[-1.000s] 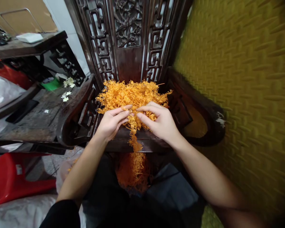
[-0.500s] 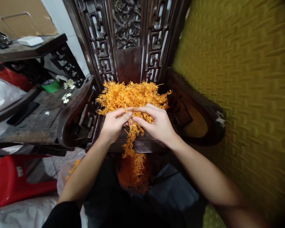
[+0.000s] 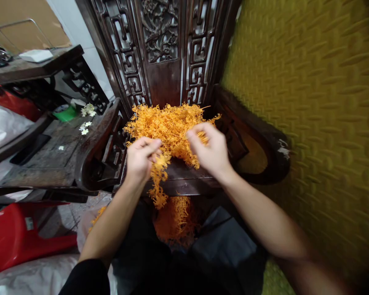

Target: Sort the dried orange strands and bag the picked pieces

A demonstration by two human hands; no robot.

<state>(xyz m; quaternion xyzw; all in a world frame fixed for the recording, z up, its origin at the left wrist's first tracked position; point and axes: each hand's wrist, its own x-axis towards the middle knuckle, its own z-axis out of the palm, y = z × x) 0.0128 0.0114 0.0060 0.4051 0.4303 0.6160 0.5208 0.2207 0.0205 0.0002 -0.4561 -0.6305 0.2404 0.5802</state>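
Note:
A heap of orange artificial plant sprigs (image 3: 169, 125), with thin curly branches, covers the seat of a dark carved wooden chair (image 3: 184, 186). Closed in a pinch at the heap's front left, my left hand (image 3: 140, 157) holds an orange sprig (image 3: 158, 184) that dangles past the seat's front edge. My right hand (image 3: 210, 149) is over the right part of the heap, apart from the left, with thumb and forefinger drawn together. Motion blurs its fingertips, and whatever they may hold cannot be made out. More orange sprigs (image 3: 181, 213) lie below the seat edge, between my knees.
At left stands a dark side table (image 3: 43, 164) with a green tape roll (image 3: 65, 112) and small pale flowers (image 3: 87, 110). A red plastic stool (image 3: 6, 237) and white bags (image 3: 33, 276) are at lower left. The chair's curved armrests (image 3: 273, 164) flank the seat; a yellow textured surface rises at right.
My hands were together over one sprig and have moved apart. The left went left and down with the dangling sprig; the right rose to the right over the heap.

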